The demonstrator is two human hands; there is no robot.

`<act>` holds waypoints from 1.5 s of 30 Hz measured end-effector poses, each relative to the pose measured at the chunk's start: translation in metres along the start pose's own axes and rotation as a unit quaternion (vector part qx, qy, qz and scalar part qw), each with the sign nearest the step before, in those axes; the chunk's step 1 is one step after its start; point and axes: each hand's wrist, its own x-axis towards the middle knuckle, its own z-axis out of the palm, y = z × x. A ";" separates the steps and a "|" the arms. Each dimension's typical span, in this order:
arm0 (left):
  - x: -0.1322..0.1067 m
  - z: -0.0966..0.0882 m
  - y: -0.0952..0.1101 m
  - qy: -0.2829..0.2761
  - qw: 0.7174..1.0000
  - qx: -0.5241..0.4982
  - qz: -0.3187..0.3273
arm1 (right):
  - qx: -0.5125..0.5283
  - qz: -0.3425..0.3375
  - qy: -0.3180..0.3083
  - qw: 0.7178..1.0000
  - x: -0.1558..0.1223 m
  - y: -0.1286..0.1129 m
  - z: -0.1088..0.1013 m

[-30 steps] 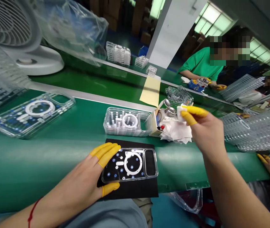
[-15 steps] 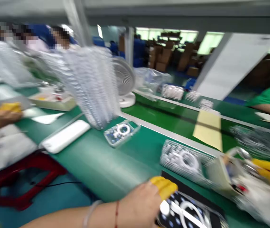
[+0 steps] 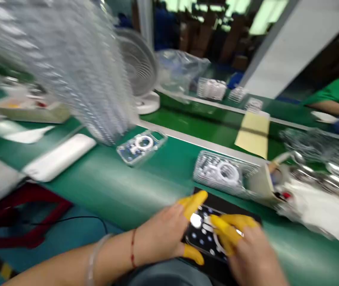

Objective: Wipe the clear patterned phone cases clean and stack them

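Observation:
A phone case (image 3: pixel 202 238), black-looking with pale dots and a white ring, lies on a black mat (image 3: pixel 217 201) at the front of the bench. My left hand (image 3: pixel 169 230), wearing yellow finger cots, grips its left end between thumb and fingers. Over its right half is my right hand (image 3: pixel 248 242), also in yellow cots, fingers bunched against the case's face and covering part of the ring. A small shiny spot shows at those fingers; what they pinch, if anything, is hidden. Beyond the mat lies a stack of clear cases (image 3: pixel 217 171) with white rings.
Another clear case (image 3: pixel 142 146) lies left of the stack. A bin (image 3: pixel 261 182) and white wipes (image 3: pixel 318 206) are at right. Tall clear plastic sleeves (image 3: pixel 97 79), a fan (image 3: pixel 138 63) and a white slab-like device (image 3: pixel 60 157) stand left. A co-worker's arm (image 3: pixel 336 107) shows far right.
The view has tilted down. My right hand has come from beside the bin at right onto the phone case. My left hand stays at the case's left end, its thumb now showing.

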 end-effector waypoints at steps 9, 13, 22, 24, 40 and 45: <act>-0.004 0.007 -0.010 0.018 0.998 0.059 -0.001 | -0.095 0.087 0.003 0.992 0.001 -0.025 0.017; -0.003 0.006 -0.009 0.021 0.998 0.063 0.003 | 0.006 0.068 -0.047 0.997 0.006 -0.034 0.020; -0.003 0.005 -0.008 0.031 0.998 0.056 -0.002 | 0.018 0.091 -0.014 0.996 0.015 -0.033 0.028; -0.001 0.003 -0.007 0.014 0.997 0.072 0.005 | 0.022 0.079 -0.019 0.996 0.004 -0.024 0.014; 0.000 0.000 -0.010 0.021 0.993 0.117 0.010 | -0.005 0.109 -0.073 0.991 -0.028 -0.007 -0.030; 0.000 0.000 -0.012 0.016 0.993 0.119 0.022 | -0.017 0.089 -0.088 0.992 -0.030 -0.010 -0.034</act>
